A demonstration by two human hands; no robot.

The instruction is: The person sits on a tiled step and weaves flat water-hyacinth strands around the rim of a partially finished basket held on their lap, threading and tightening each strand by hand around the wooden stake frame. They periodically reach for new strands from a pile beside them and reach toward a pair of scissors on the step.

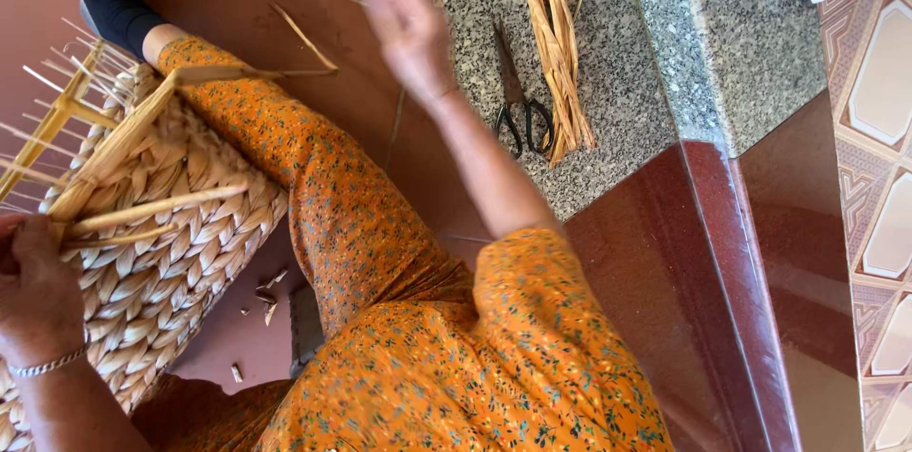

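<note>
Left hand (33, 291) at the lower left edge, fingers curled tight around the near ends of two flat strands (152, 208) and pressed against the basket (171, 262). Silver bracelet (47, 364) on that wrist. Basket lying on its side beside the leg in orange flowered cloth, partly on the lap, with its plaited wall facing the camera. Thin bare spokes (57, 115) sticking out of its upper left end, fanned and not woven. Strands running from the fist to the right across the plaited wall, free ends close to the leg.

Right hand (410, 29) raised high in the middle, well apart from the basket, above the red floor (665, 272) near the edge of the granite ledge (627, 82). Very blurred (cannot tell how far the fingers are open, or whether something thin is between them). One long leaf (275, 72) reaching from the basket toward this hand, with a bent tip.

On the ledge, black scissors (521, 115), blades pointing away, handles just beside a bundle (560, 53) of dry straw-coloured leaves. Small cut scraps (269, 295) on the floor under the basket.
</note>
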